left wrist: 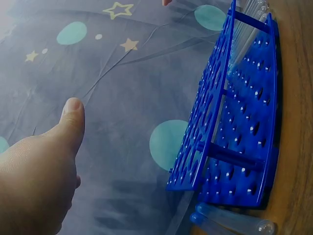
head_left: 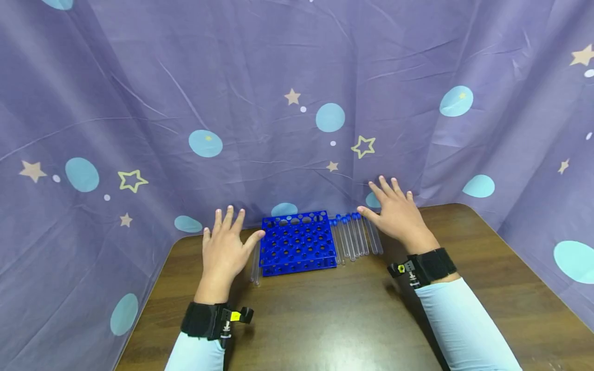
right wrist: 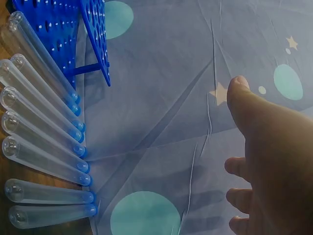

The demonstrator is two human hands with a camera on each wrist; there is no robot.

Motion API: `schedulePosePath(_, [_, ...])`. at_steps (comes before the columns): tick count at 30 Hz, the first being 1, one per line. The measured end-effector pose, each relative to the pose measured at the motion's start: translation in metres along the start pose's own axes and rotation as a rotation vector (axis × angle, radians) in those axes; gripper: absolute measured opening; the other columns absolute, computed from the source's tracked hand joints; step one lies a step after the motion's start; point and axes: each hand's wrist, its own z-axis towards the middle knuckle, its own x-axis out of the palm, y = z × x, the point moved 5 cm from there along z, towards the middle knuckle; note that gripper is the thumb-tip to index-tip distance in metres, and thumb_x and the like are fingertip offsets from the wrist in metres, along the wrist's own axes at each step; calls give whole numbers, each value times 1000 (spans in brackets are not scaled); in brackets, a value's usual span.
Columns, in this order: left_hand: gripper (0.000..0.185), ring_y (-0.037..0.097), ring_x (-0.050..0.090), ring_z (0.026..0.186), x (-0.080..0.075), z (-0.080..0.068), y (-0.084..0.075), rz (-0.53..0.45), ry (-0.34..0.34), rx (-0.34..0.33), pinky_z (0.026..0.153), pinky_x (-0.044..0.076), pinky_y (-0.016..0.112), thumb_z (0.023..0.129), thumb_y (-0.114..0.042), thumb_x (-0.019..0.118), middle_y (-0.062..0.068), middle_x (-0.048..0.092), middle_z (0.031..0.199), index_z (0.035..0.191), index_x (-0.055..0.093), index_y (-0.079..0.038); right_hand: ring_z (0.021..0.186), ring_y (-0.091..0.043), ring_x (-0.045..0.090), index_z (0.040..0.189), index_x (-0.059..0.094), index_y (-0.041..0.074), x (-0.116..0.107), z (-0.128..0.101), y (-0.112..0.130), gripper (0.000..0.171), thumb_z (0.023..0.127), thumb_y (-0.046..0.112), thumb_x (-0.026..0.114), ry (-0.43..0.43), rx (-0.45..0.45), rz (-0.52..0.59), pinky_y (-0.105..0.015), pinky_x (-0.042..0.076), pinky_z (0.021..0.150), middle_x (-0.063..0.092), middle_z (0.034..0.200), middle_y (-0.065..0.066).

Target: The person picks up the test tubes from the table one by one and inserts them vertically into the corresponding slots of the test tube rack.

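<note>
Star-print cloth backs our desk (head_left: 325, 319); both hands, left hand (head_left: 225, 252) and right hand (head_left: 399, 216), hover with fingers (head_left: 227, 219) spread, holding nothing, flanking the blue rack (head_left: 297, 242) and tubes (head_left: 355, 237).

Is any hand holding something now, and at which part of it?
Nothing is held. The left hand and right hand are spread open beside the blue plastic tube rack; the clear plastic test tubes lie ungripped.

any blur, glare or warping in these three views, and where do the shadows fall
Head view: sharp but wide-angle, the table edges bow; soft shadows lie under both wrists. Left wrist view: the left hand is close and soft, the blue rack crisp, tilted by the camera angle. Right wrist view: the right hand is blurred and dim, the test tubes are sharp with faint highlights, finger shadows fall on the cloth.
</note>
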Motion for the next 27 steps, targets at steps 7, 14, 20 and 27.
schedulePosePath(7, [114,49,9,177,2,1,9,-15,32,-26,134,12,83,100,-98,19,18,19,189,180,33,-17,177,-50,1,182,25,19,6,0,2,106,106,91,35,34,2,1,-84,11,134,9,191,-17])
schedulePosePath(14, [109,51,11,176,8,2,19,-22,55,-45,133,14,84,105,-92,13,19,20,189,179,34,-16,177,-51,5,181,29,19,13,4,8,99,109,84,44,31,-24,6,-85,12,133,12,191,-17])
schedulePosePath(20, [86,51,12,176,16,4,30,-35,82,-75,133,15,84,117,-74,22,19,20,189,178,37,-15,177,-49,8,180,32,19,23,11,22,93,110,79,49,29,-59,20,-84,13,134,16,191,-15])
schedulePosePath(27, [78,55,24,171,32,3,40,-89,174,-138,126,27,88,121,-63,27,24,25,187,175,41,-8,174,-48,24,176,42,16,40,17,45,87,110,70,60,30,-125,26,-81,24,133,32,186,-15])
